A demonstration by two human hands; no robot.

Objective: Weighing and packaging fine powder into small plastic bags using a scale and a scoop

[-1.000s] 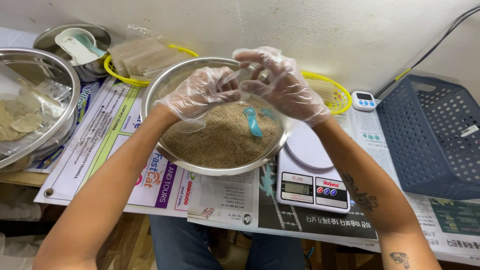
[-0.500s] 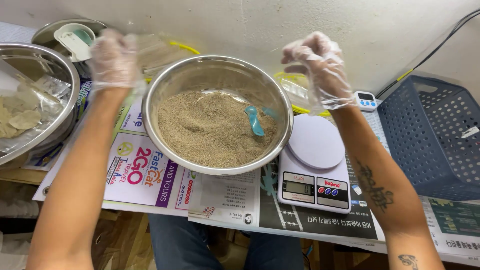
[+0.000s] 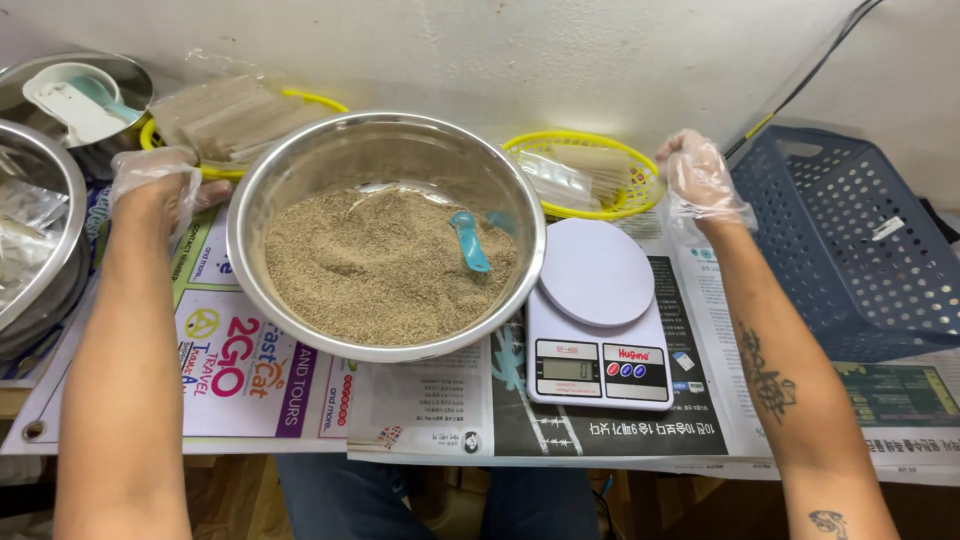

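Observation:
A large steel bowl (image 3: 300,170) of brown grain sits on newspaper in the middle, with a small blue scoop (image 3: 468,238) lying in the grain. My left hand (image 3: 155,182), in a clear plastic glove, rests curled on the table to the left of the bowl, holding nothing I can see. My right hand (image 3: 697,178), gloved the same way, is loosely closed beside a yellow basket (image 3: 630,200) of clear packets, right of the bowl. A white kitchen scale (image 3: 598,315) stands between the bowl and my right arm, its plate bare.
A second steel bowl (image 3: 40,250) with plastic bags sits at the far left. Behind it are a lidded container (image 3: 75,95) and another yellow basket (image 3: 240,115) of packets. A blue perforated crate (image 3: 850,240) stands at the right. The wall runs close behind.
Both hands were together over the bowl, then rose apart, and have now come down to the table on either side of the bowl.

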